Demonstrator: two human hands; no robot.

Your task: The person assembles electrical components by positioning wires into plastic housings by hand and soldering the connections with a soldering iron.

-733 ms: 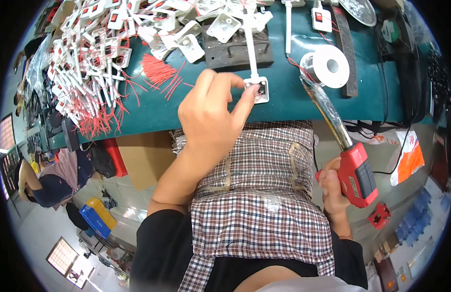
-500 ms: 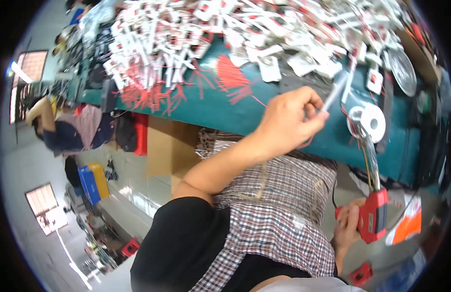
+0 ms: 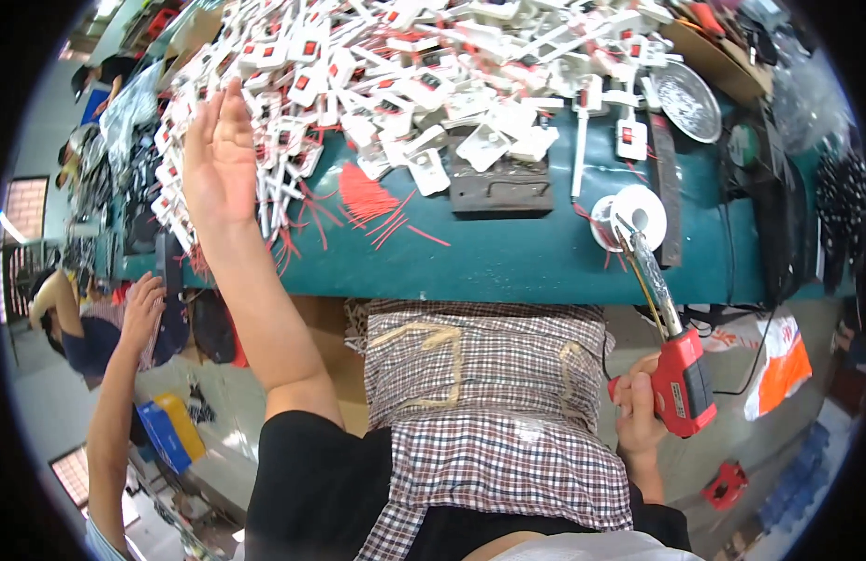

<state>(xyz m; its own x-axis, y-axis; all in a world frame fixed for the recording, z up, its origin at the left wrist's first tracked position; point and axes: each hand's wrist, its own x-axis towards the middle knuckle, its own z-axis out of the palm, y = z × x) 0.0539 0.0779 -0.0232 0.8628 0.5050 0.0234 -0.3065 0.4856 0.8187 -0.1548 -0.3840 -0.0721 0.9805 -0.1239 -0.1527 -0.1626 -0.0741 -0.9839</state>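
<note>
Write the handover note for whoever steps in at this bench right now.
Left hand: open, empty, raised over the left side of the pile of white switch parts.
Right hand: gripping the red soldering gun below the bench edge, tip near the solder spool.
Dark jig block on the green bench, no part clearly seated in it.
Loose red wires lie beside the jig.
Done: cannot tell. Left: a large pile.

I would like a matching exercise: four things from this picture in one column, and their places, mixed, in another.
1. soldering gun
2. solder spool
3. loose red wires
4. round metal dish

a. far right part of the bench
b. in the right hand
c. beside the gun's tip
d. at the edge of the white parts pile

Pairs: 1-b, 2-c, 3-d, 4-a
</note>
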